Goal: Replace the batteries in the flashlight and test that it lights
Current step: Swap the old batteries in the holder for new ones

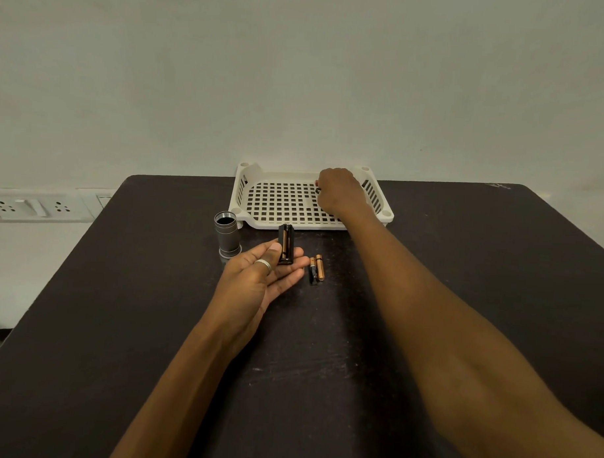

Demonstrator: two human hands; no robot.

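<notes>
Table (463, 268): dark top filling the lower frame. Its left and right edges run inward toward the far edge at mid-frame, and there are wide bare stretches on both sides of the arms.
Forearms: both come in from the bottom, the right one crossing lower right up to centre.
Left hand (257, 278): centre of frame, palm up and low over the table, with bare surface around it. The fingers are nearly straight, and the thumb, wearing a silver ring (263, 263), presses in from the side.
Battery holder (286, 243): black, lying along the left fingers and pinched there by the thumb. One copper-topped cell shows in its slot.
Loose batteries (316, 268): two, side by side and touching, flat on the table just right of the left fingertips.
Flashlight body (227, 238): grey tube standing upright with its open threaded end up, just left of the holder and near the tray's front left corner.
Tray (242, 192): white and perforated, at the table's far edge against the wall.
Right hand (339, 190): inside the tray's right half, fingers curled down. A small dark piece shows at the fingertips, but I cannot tell whether it is gripped or only touched.
Socket strip (31, 205): on the wall, left of frame.
</notes>
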